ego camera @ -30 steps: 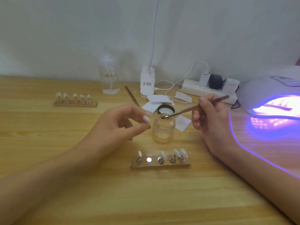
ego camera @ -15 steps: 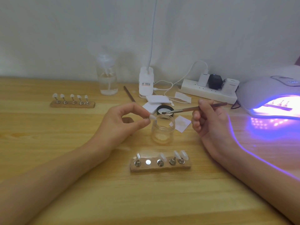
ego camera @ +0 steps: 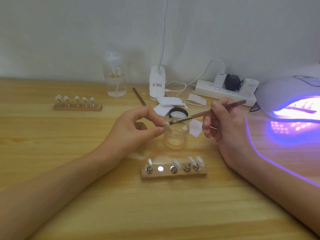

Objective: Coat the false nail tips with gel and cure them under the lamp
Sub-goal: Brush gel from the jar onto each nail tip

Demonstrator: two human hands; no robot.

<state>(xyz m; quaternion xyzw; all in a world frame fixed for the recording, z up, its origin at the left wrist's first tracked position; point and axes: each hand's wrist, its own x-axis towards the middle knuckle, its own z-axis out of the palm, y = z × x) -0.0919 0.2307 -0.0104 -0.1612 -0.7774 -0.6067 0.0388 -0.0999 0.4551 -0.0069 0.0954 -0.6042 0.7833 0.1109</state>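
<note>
The left hand (ego camera: 136, 129) is curled, its thumb and forefinger pinching a single false nail tip (ego camera: 167, 124) just over the near rim of the open glass jar (ego camera: 175, 135). The right hand (ego camera: 225, 123) grips a brown-handled gel brush (ego camera: 207, 112) like a pen, and the bristle end touches the pinched tip. The jar's black lid (ego camera: 178, 113) lies just behind the jar, beside white pads (ego camera: 163, 110).

Nearer the person, a wooden tip holder (ego camera: 174, 173) carries four tips on stands and one bare metal disc (ego camera: 160, 168). The two forearms flank it without touching it. A broad stretch of bare table (ego camera: 155, 213) runs from it to the frame's lower edge.

Far left, well apart, a second holder (ego camera: 77, 106) bears five tips. The curing lamp (ego camera: 290, 97) glows violet at the right edge, its mouth facing the right wrist. A pump bottle (ego camera: 115, 78) and a power strip (ego camera: 223, 92) line the wall.
</note>
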